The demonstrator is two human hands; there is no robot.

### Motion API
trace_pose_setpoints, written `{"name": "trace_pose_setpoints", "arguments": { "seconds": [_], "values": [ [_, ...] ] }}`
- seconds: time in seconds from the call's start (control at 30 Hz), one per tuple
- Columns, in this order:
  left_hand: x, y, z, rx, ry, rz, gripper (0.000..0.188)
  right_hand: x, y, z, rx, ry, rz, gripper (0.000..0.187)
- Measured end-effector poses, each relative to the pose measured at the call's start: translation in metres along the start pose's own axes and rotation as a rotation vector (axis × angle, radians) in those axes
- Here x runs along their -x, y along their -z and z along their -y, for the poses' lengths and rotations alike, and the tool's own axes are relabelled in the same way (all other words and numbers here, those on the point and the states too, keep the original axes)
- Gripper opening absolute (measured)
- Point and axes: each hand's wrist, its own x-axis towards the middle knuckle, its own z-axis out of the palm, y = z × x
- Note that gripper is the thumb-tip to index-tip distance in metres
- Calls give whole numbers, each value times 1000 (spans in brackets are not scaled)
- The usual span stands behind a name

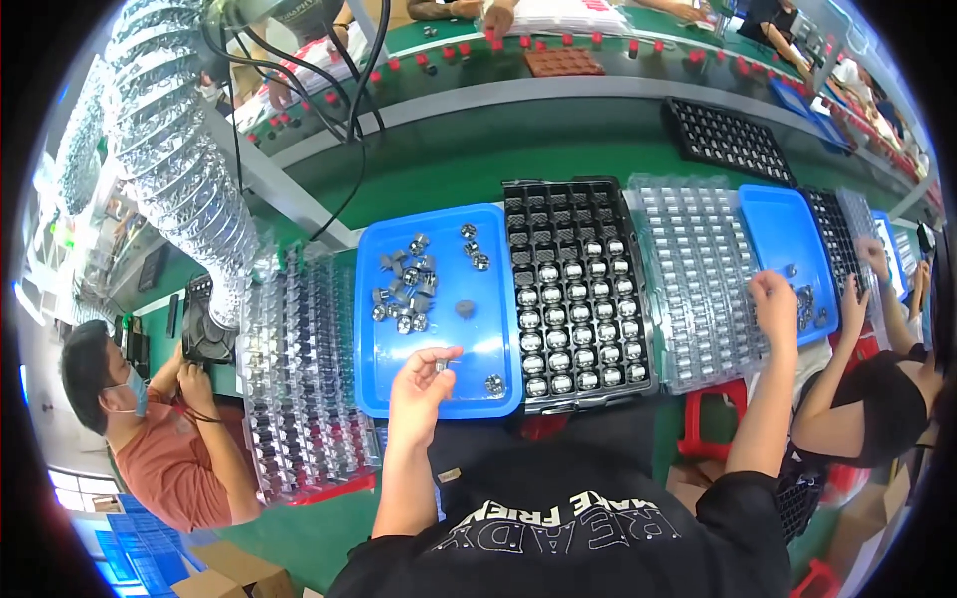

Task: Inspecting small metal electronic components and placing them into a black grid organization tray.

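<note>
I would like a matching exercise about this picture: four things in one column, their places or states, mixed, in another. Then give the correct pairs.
Column 1
1. wearer's left hand
2. wearer's right hand
3. middle black tray
4. ribbed duct

Column 2
A. silver, at the picture's upper left
B. between the left blue tray and a clear tray
C. pinching a small metallic part
D. near that clear tray's right edge

Pairs: 1-C, 2-D, 3-B, 4-A

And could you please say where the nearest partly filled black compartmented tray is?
In the head view, the black tray lies right of centre, a blue rectangular plastic tray on its left and a clear plastic tray on its right.
</note>
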Motion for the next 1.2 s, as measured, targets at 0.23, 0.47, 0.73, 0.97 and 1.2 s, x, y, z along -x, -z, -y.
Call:
{"name": "trace_pose_setpoints", "arguments": {
  "seconds": [0.23,0.47,0.73,0.97,1.2],
  "values": [
    [-12,-11,-22,407,50,106,36,-16,-6,-21,117,304,-77,16],
    [-14,-47,-35,523,31,269,34,88,-22,169,-964,242,14,17],
    [2,-60,-36,511,-24,406,38,154,-33,295,-890,767,76,24],
    [15,-74,-42,563,-261,297,29,169,-34,300,-1061,556,116,28],
    [20,-78,-30,632,-361,278,27,164,-37,306,-988,758,-24,31]
  ]
}}
